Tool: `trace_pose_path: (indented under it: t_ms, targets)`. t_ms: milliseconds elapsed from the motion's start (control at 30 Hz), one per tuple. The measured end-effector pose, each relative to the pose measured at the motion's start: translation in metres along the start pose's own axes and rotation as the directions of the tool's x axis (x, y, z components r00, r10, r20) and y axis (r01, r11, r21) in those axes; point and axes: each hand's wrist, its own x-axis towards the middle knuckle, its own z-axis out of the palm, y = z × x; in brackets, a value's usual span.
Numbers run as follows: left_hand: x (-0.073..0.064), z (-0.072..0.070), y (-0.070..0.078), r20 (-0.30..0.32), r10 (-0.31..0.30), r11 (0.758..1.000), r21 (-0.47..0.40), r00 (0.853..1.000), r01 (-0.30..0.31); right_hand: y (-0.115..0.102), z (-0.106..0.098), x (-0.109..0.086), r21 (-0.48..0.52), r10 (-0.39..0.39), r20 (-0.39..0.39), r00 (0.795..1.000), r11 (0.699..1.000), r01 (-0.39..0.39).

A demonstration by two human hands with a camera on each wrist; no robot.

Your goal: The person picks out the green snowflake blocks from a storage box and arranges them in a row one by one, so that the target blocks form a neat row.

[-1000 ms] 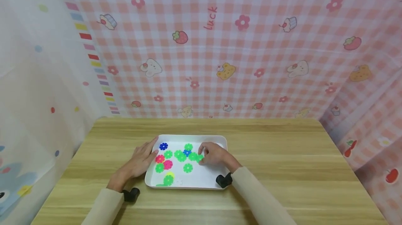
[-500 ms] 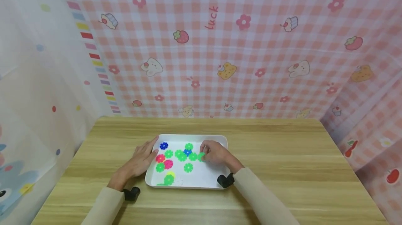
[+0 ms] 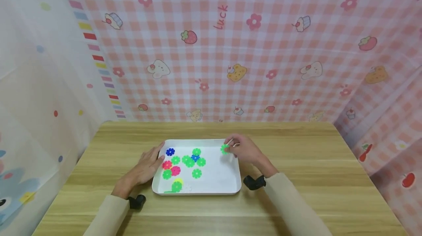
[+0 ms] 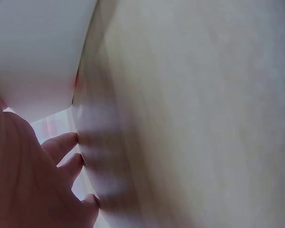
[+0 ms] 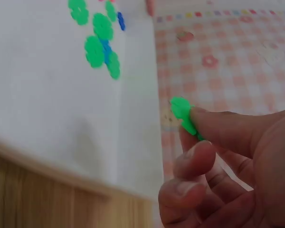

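In the head view my right hand [image 3: 246, 150] holds a green plastic snowflake disc [image 3: 224, 149] over the far right corner of the white tray [image 3: 217, 178]. The right wrist view shows thumb and forefinger pinching this disc [image 5: 181, 109], the other fingers curled beneath. My left hand [image 3: 143, 167] rests along the tray's left side, its fingers extended; the left wrist view has its fingertips [image 4: 70, 164] down by the table. Inside the tray lie several green discs [image 3: 196, 173], a blue disc [image 3: 195, 158], a dark blue disc [image 3: 170, 151] and pinkish-red discs [image 3: 176, 170].
A yellow disc [image 3: 178, 181] lies partly under a green disc near the tray's front left. The tray stands on a wood-grain table [image 3: 296, 162]. Behind the table hangs a pink checked cloth [image 3: 211, 60], with a pale cloth [image 3: 49, 82] at the left.
My right hand has lifted a green disc from the tray's middle and carried it right and away from me, toward the far right corner. The left hand has stayed at the tray's side.
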Motion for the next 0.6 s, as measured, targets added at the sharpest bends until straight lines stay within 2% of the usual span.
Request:
trace_pose_path:
  t_ms: [233,367,600]
  targets:
    - [-0.001,0.001,0.0,0.023,-0.019,1.0,-0.02,1.0,0.019,0.026,-0.033,-0.012,0.112,0.056,-0.104,0.993,0.993,-0.045]
    - [-0.001,0.001,-0.001,0.018,-0.018,1.0,-0.025,1.0,0.019,0.042,-0.041,-0.016,0.12,0.098,-0.159,0.982,0.99,-0.079]
    - [-0.001,0.001,-0.002,0.013,-0.024,0.999,-0.027,1.0,0.024,0.064,-0.045,-0.015,0.085,0.133,-0.178,0.975,0.989,-0.119]
